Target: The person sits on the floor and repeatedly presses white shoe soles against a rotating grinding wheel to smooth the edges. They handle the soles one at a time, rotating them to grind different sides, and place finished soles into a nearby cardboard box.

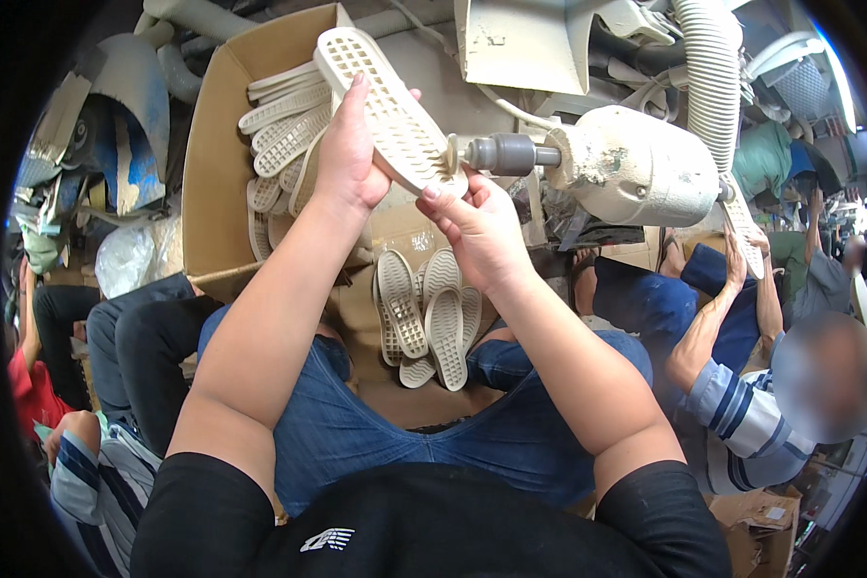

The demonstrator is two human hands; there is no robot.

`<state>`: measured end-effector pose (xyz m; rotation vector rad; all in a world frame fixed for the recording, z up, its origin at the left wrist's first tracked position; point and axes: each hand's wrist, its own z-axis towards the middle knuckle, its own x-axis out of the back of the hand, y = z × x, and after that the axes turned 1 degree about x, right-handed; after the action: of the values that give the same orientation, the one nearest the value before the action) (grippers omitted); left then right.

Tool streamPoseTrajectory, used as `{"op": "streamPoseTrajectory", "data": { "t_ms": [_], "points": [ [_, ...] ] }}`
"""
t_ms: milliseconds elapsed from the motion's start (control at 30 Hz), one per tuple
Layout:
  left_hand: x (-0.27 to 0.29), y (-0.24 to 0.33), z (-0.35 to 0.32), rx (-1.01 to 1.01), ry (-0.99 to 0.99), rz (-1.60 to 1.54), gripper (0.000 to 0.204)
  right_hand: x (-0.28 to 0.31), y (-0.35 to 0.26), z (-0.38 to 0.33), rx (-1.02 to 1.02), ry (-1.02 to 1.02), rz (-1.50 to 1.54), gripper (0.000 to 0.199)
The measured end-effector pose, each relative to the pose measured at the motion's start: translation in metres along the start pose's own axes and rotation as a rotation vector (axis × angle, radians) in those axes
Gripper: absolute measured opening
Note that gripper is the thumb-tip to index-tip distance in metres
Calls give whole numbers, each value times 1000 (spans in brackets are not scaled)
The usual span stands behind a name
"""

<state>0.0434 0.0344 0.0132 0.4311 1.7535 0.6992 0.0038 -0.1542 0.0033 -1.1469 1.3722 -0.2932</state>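
Note:
Both my hands hold one cream shoe sole (pixel 387 106) with a grid of square hollows facing up. My left hand (pixel 349 154) is closed round its left edge, the thumb lying on top. At the lower right end, my right hand (pixel 477 217) pinches the sole between thumb and fingers. That end meets the small round grinding wheel (pixel 454 154) on the shaft of a cream grinding motor (pixel 636 166). Between my knees lies a pile of similar soles (pixel 446 337). More soles (pixel 289 130) are stacked in the cardboard box behind my left hand.
The cardboard box (pixel 212 183) stands at the far left. A ribbed hose (pixel 713 82) rises behind the motor. On the right, a co-worker's hands (pixel 742 255) hold another sole (pixel 742 226) at the motor's other end. Other people sit at the left. A plastic bag (pixel 125 260) lies beside the box.

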Motion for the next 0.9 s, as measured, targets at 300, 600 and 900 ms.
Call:
{"op": "streamPoseTrajectory", "data": {
  "t_ms": [300,600,900],
  "points": [
    [-5,5,-14,-156,9,41,49,10,8,7,-7,7,144,46],
    [-19,13,-54,-345,-28,193,49,16,9,8,13,-28,197,46],
    [8,-5,-43,-235,146,198,40,13,8,-12,-167,-55,135,44]
  ]
}}
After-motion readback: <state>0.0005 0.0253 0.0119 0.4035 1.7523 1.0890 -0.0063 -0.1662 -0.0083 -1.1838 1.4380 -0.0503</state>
